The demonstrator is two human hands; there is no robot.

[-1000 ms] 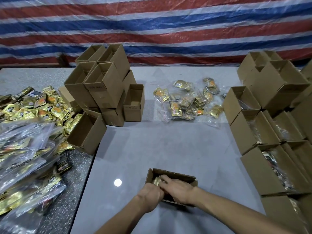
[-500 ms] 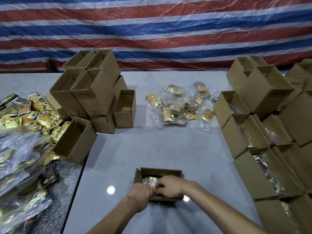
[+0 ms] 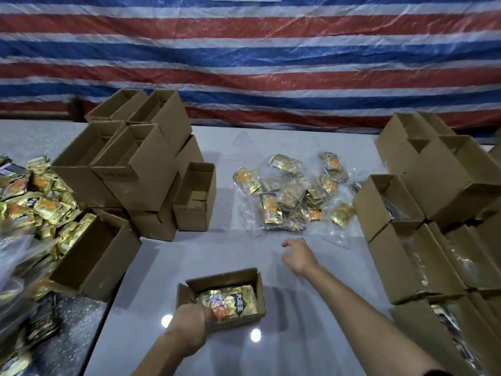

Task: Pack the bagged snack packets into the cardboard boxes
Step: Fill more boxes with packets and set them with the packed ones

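Of our two hands, the left hand (image 3: 193,321) touches packets (image 3: 233,299) in one open box (image 3: 240,322) on the surface (image 3: 211,253), grip we cannot tell; the right hand (image 3: 298,256) hovers spread, empty, near one heap of bags (image 3: 292,192)

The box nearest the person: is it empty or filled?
Filled, at least partly: gold snack packets lie inside the box, flaps open.

A plastic tarpaulin (image 3: 271,50) striped red, white and blue fills the upper half of the frame as the back wall, creased and glossy. Below it runs a pale grey tabletop (image 3: 217,253), with two round light reflections (image 3: 255,335) near the bottom centre. A darker speckled surface (image 3: 73,335) adjoins it at lower left.
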